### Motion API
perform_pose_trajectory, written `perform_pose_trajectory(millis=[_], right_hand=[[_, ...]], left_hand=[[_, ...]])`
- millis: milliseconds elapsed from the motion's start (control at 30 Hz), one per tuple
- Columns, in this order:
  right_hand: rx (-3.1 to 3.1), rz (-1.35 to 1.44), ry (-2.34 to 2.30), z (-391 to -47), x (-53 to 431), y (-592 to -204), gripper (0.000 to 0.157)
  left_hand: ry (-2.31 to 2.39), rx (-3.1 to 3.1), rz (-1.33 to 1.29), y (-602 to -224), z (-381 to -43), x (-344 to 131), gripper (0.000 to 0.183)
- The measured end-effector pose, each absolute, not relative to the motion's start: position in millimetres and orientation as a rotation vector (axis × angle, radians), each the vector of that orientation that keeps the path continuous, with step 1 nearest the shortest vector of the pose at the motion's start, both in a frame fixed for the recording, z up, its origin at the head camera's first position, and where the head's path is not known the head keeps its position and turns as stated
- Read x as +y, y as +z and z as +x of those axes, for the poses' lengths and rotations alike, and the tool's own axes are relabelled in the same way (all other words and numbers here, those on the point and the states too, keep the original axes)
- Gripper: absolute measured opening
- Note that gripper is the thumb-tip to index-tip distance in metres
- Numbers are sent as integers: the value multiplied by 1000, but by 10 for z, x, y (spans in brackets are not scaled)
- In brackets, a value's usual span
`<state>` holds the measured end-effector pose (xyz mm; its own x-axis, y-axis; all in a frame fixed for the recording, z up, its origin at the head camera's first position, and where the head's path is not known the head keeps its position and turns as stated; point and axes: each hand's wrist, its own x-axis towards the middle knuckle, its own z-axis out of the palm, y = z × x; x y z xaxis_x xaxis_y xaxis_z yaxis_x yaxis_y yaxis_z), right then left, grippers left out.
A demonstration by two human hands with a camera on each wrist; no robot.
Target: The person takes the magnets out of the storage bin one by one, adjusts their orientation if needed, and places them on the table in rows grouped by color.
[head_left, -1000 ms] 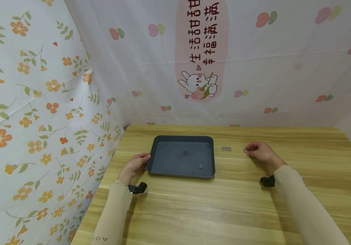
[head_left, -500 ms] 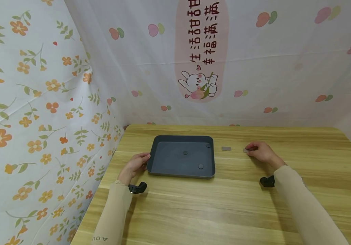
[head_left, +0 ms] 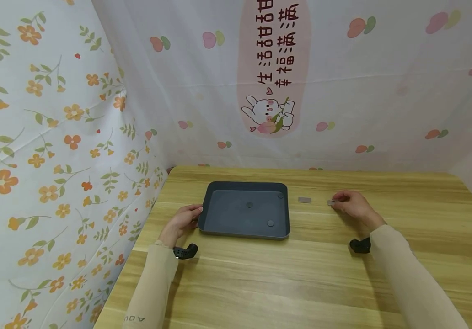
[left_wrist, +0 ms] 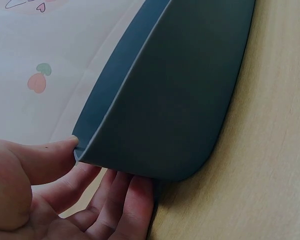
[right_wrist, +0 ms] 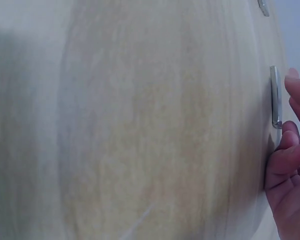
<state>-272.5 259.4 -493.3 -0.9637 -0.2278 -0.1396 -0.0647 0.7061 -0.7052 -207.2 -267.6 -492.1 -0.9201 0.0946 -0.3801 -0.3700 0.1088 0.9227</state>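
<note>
My left hand [head_left: 181, 221] grips the left end of a dark grey rectangular tray [head_left: 236, 236]. In the left wrist view, the thumb [left_wrist: 52, 152] lies at the rim while the other fingers curl against the outside wall below. Three small dark round discs, one of them the front disc [head_left: 270, 223], lie inside the tray. To the right, the fingertips of my right hand [head_left: 353, 204] pinch a small flat grey metal plate [head_left: 330, 203], whose right part they hide. In the right wrist view that plate [right_wrist: 276, 97] sits between thumb and fingers, close to the tabletop.
A second grey plate [head_left: 304, 200] lies on the wooden table [head_left: 269, 278] between the tray and my right hand. A tiny dark piece [head_left: 320, 198] is beside it. A patterned cloth [head_left: 203, 91] hangs behind the table and a floral cloth [head_left: 63, 183] at its left.
The head view has shifted very slightly. Both hands, the tray and the plates stay where they were.
</note>
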Motion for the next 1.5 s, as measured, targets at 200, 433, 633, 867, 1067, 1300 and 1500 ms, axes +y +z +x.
perform_pose_trajectory(millis=[200,433,633,867,1067,1300,1500], right_hand=[[2626,-208,-1161,-2706,2550,-4867,51],[2599,-308,-1286,-2697,2320,-4714,45],[2577,-376,-1355,-2667,1990,-4543,38],[2505,-461,-1405,-2589,1682,-4435,33],[2453,-515,-1447,-2536,1520,-4438,37],[2432,-543,-1447,-2474,1362,-4547,36],[2470,-629,-1384,-2399,1227,-4630,31]], left_hand=[[1840,2063,-338,-4912,-2088,-2652,45],[1822,2068,-361,-4881,-2092,-2641,44],[1808,2085,-371,-4898,-2097,-2646,43],[1807,2093,-369,-4915,-2103,-2646,44],[1805,2095,-380,-4904,-2100,-2638,43],[1802,2107,-384,-4911,-2105,-2640,43],[1789,2116,-395,-4897,-2097,-2630,42]])
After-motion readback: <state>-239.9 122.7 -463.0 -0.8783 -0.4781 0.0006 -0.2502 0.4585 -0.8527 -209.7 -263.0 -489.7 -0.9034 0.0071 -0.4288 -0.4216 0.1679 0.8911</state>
